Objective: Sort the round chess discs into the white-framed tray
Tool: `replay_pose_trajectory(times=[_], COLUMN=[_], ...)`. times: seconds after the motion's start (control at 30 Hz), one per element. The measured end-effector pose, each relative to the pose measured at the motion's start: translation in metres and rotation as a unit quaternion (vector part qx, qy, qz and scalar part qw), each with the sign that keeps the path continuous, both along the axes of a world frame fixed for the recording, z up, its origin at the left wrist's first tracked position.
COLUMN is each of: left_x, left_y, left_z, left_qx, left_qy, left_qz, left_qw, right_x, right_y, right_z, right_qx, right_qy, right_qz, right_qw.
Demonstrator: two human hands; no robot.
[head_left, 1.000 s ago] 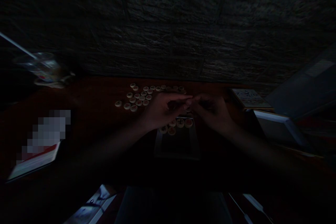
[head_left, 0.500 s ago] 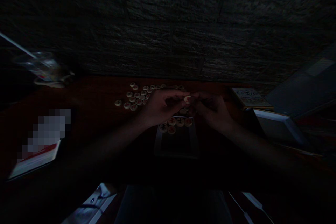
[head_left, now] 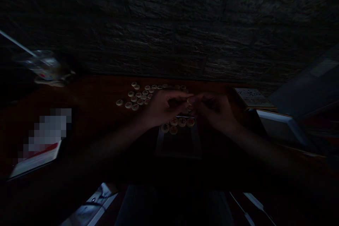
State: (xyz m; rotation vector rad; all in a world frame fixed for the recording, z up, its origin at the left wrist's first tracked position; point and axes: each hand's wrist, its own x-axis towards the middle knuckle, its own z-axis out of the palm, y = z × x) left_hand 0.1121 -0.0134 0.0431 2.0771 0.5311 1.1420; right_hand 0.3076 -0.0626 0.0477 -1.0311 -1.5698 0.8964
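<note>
The scene is very dim. My left hand (head_left: 161, 107) and my right hand (head_left: 214, 111) meet fingertip to fingertip above a small shallow box (head_left: 197, 144) on a dark red table (head_left: 92, 113). Between the fingertips sits a pale round game piece (head_left: 189, 101), pinched by both hands. Several more round pieces with red marks (head_left: 178, 124) lie in the far end of the box, just under my hands. A loose scatter of the same pale pieces (head_left: 140, 97) lies on the table to the left of my left hand.
A clear plastic cup with a straw (head_left: 43, 65) stands at the far left. A flat booklet (head_left: 35, 160) lies near left. A printed box lid (head_left: 253, 98) and a light-edged box (head_left: 280, 127) sit at the right. A dark stone wall (head_left: 172, 24) runs behind.
The hands stayed together over the box. Half a second ago the pale piece showed plainly between the fingertips; now the fingers have closed a little more around it.
</note>
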Motion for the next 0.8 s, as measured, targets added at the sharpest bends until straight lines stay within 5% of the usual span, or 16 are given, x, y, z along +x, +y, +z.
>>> replay_pose_trajectory(times=[0.8], left_x=[0.0013], left_y=[-0.0018], left_z=[0.0036], left_qx=[-0.061], left_qy=[-0.053], left_qz=[0.002], left_qw=[0.997], right_x=[0.0006], right_y=[0.0032], right_z=[-0.0054], right_qx=[-0.01], right_qy=[0.08], right_qz=[0.026], right_qw=[0.996])
